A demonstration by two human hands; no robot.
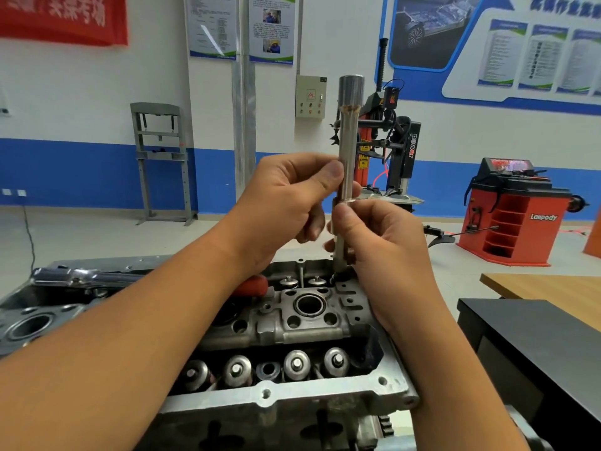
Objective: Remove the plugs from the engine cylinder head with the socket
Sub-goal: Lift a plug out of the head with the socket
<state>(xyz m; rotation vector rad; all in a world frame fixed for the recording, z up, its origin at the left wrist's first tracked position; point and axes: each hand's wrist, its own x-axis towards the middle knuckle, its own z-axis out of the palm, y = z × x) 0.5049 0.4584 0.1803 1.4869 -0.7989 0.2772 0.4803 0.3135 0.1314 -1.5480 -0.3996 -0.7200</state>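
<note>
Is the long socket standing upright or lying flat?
Upright. The socket stands vertically above the cylinder head, held by the left hand and right hand.

left hand gripping, right hand pinching

I'm seeing two bare forearms come up from the bottom of the head view, no sleeves, no gloves, no watch or band at either wrist. My left hand is bare, no ring on any finger I can make out, thumbnail trimmed short. My right hand is bare too, nails short and plain. Nothing worn is in view at all.
</note>
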